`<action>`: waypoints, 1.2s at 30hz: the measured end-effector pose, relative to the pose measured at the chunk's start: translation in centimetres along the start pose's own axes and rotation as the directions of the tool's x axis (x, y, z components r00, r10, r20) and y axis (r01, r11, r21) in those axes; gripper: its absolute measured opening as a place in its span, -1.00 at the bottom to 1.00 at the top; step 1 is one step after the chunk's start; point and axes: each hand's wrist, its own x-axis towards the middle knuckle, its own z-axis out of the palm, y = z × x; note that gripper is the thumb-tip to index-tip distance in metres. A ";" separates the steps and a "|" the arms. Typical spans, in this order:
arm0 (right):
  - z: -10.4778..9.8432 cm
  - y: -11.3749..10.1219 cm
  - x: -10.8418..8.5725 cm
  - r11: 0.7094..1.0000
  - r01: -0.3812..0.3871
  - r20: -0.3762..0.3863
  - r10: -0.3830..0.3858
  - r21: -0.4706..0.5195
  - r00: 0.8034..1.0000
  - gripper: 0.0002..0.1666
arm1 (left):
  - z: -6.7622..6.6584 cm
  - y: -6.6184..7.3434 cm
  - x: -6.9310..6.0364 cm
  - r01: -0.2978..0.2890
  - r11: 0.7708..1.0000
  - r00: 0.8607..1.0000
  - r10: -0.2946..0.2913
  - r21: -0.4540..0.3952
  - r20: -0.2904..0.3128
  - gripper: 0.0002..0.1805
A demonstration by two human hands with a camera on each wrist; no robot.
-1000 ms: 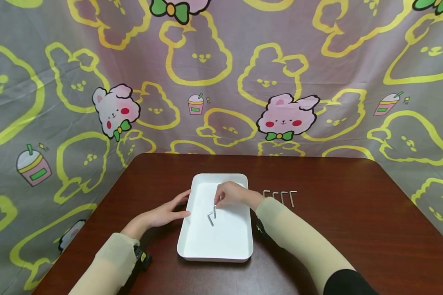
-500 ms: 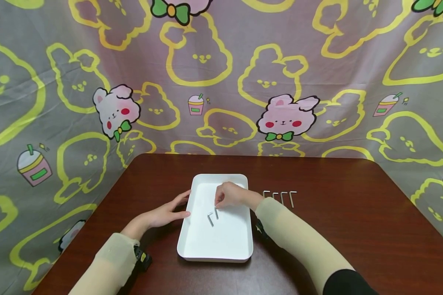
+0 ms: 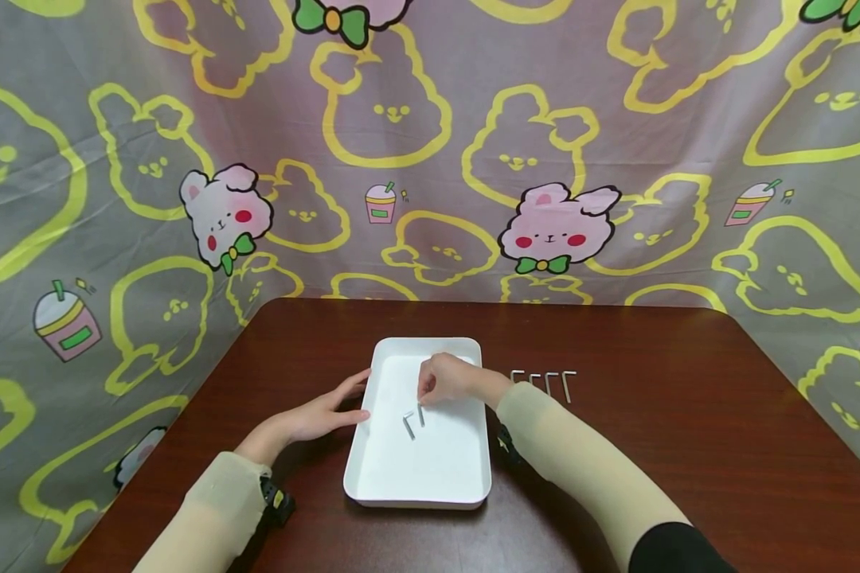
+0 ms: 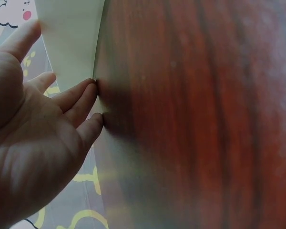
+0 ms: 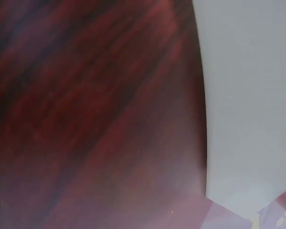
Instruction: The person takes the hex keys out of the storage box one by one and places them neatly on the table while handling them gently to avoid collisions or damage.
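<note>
A white tray [image 3: 423,477] lies on the table with two small silver hex keys in it. One hex key [image 3: 409,428] rests loose on the tray floor. The other hex key [image 3: 421,415] is pinched at its upper end by the fingertips of my right hand [image 3: 446,379], which reaches over the tray's right rim. My left hand [image 3: 308,417] has its fingers stretched out and touches the tray's left side; in the left wrist view, its fingertips meet the tray wall [image 4: 71,43]. The right wrist view shows the tray's outer wall [image 5: 248,105], and my fingers cannot be made out there.
Several more hex keys [image 3: 565,387] lie in a row on the dark brown table [image 3: 652,398], right of the tray and partly behind the right forearm. A patterned cloth [image 3: 430,175] hangs behind the table.
The hex key under my right fingertips has shifted slightly down and to the right and lies at a somewhat different angle. My left hand and the tray have stayed still.
</note>
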 end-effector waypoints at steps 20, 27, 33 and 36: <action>-2.8 -0.5 -1.1 0.998 -0.060 0.037 0.059 0.024 0.998 -0.92 | -0.1 0.1 -0.1 -0.021 1.000 1.000 0.021 0.021 0.006 -0.11; -4.2 -0.5 -1.9 0.999 -0.044 0.031 0.043 0.016 0.999 -0.90 | 0.0 0.1 -0.1 -0.019 1.000 1.000 0.019 0.017 0.006 -0.12; -5.5 -0.5 -2.9 0.998 -0.057 0.012 0.056 0.028 0.998 -0.91 | -0.1 0.1 -0.1 -0.008 1.000 1.000 0.008 0.009 0.000 -0.12; -6.2 -0.4 -3.5 0.997 -0.064 0.003 0.064 0.032 0.998 -0.91 | -0.1 0.1 -0.1 -0.005 1.000 1.000 0.005 0.012 -0.002 -0.12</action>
